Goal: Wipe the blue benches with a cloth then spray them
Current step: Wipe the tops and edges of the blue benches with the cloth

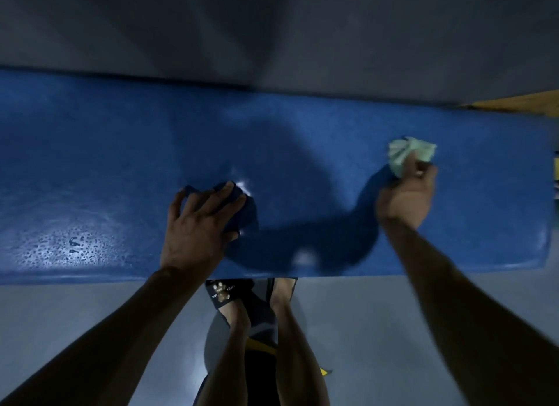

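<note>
head view — blue cloth under left hand fingers, on bench.

A blue bench runs left to right across the grey floor. 2 cloths lie on it: a dark blue cloth near the middle by the near edge, and a pale green cloth crumpled toward the right. Wet droplets glisten at near left.
</note>
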The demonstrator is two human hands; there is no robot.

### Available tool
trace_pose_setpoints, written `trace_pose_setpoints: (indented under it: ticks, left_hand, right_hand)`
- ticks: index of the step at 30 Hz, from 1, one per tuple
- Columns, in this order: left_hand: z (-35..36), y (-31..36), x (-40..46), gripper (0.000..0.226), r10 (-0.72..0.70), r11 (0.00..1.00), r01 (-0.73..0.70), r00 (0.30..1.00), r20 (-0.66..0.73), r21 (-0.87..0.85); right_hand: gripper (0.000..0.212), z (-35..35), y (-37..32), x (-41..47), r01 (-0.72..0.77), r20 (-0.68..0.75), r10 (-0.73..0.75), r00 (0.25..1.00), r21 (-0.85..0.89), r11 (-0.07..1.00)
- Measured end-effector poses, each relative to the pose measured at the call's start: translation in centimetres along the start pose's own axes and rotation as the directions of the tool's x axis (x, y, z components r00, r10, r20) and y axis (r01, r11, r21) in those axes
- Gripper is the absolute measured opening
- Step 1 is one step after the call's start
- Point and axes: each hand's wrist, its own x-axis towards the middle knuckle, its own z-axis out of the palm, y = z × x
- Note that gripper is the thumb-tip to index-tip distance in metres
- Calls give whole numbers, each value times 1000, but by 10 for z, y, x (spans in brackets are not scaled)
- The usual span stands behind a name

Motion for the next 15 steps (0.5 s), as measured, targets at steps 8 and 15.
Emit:
trace_pose_setpoints:
  ticks: [8, 15]
  left_hand:
    - [-3, 6, 4, 75, -48, 999, 48, 999, 23, 13]
    - [-3, 5, 5, 75, -53, 999, 52, 998, 43, 15]
  right_hand:
    - [59, 29, -82, -39, 840, 356, -791, 497, 29, 541]
    - [67, 0, -10, 58, 192, 37, -188, 981, -131, 973]
